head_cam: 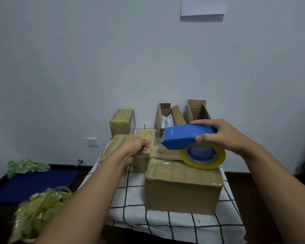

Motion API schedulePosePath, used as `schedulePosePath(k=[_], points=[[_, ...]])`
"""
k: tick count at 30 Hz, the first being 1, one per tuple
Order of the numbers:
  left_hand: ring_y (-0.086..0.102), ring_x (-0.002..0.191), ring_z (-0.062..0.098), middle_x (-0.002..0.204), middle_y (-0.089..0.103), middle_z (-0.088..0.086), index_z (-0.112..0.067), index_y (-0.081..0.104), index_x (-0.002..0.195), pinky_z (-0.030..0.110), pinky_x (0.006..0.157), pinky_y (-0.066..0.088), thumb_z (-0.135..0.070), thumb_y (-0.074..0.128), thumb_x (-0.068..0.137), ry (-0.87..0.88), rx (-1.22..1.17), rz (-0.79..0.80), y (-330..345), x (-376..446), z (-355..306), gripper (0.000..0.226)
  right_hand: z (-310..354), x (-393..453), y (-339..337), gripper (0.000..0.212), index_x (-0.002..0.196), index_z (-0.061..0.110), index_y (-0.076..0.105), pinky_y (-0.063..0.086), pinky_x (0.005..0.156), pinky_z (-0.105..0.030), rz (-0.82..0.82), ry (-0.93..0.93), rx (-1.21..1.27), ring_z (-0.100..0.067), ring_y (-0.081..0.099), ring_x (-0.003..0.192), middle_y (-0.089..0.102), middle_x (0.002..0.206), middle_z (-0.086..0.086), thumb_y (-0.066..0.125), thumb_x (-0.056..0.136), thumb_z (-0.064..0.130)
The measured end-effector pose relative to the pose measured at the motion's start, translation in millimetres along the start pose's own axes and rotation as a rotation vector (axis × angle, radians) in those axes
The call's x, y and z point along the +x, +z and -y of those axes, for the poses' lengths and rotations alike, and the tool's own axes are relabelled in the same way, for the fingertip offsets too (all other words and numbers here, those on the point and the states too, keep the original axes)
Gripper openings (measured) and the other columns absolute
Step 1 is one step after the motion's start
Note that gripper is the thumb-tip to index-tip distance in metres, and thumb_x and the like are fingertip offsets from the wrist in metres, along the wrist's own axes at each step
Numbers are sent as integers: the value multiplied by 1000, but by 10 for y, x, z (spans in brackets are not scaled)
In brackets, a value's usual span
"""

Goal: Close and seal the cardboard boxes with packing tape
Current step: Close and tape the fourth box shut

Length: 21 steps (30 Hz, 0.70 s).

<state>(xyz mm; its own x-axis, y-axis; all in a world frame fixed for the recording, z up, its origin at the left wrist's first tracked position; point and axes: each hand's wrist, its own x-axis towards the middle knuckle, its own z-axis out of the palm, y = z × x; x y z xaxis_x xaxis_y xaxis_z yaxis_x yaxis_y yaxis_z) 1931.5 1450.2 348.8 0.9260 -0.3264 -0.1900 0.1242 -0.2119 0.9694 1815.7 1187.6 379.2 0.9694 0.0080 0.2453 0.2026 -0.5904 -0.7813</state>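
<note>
Nearest the camera, at lower left, a heap of crumpled yellowish used tape (pixel 40 208) spills over a container, with a dark blue slatted plastic mat (pixel 33 182) and a crumpled green plastic bag (pixel 26 166) on the floor behind it. Further right stands a table under a white cloth with a black grid pattern (pixel 130 194). The left hand (pixel 136 146) is raised over it, its fingers curled and pinching the free end of a clear strip of tape (pixel 155 148) stretched across to the dispenser. Small tape-wrapped cardboard boxes (pixel 121 123) sit behind and below that hand. The large closed brown cardboard box (pixel 181 187) rests on the cloth, tape already over its top. Above it the right hand (pixel 224 136) grips a blue handheld tape dispenser (pixel 185 139) carrying a yellowish roll of packing tape (pixel 203 158), the roll just over the box's top. Two open cardboard boxes (pixel 173 115) stand against the wall behind.
</note>
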Motion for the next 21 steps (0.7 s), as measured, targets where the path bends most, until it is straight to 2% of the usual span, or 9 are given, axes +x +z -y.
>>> schedulePosePath(k=[3, 6, 8, 14, 21], points=[[51, 52, 11, 64, 57, 7, -2, 62, 79, 19, 50, 48, -5, 61, 94, -12, 31, -14, -111, 15, 80, 15, 5, -31, -75, 46, 113, 50, 62, 53, 70, -15, 27, 13, -28, 3, 63, 94, 64, 107, 17, 68, 67, 56], [51, 52, 13, 64, 57, 8, -2, 60, 81, 20, 49, 48, -6, 62, 94, -31, 77, -43, -133, 13, 206, 14, 13, 8, -20, 42, 114, 44, 63, 52, 71, -14, 81, 14, -60, 4, 63, 92, 63, 107, 15, 67, 73, 44], [51, 53, 14, 64, 56, 8, -2, 60, 81, 19, 47, 48, -5, 62, 94, -57, 56, -50, -134, 8, 290, 13, 24, 31, 17, 44, 116, 40, 63, 50, 71, -10, 92, 13, -80, 7, 61, 90, 61, 106, 15, 66, 73, 43], [49, 52, 12, 59, 56, 4, -2, 60, 80, 20, 50, 47, -5, 61, 94, -109, -8, -10, -130, 33, 486, 14, 62, 92, 62, 41, 113, 43, 62, 47, 67, -6, 133, 22, -111, 8, 60, 89, 61, 104, 14, 65, 72, 45], [49, 53, 11, 60, 56, 3, -4, 62, 79, 18, 48, 46, -7, 62, 94, -139, -50, 27, -147, 47, 614, 16, 91, 183, 99, 43, 115, 41, 66, 50, 73, -18, 164, 42, -178, 0, 64, 90, 65, 101, 13, 64, 72, 46]])
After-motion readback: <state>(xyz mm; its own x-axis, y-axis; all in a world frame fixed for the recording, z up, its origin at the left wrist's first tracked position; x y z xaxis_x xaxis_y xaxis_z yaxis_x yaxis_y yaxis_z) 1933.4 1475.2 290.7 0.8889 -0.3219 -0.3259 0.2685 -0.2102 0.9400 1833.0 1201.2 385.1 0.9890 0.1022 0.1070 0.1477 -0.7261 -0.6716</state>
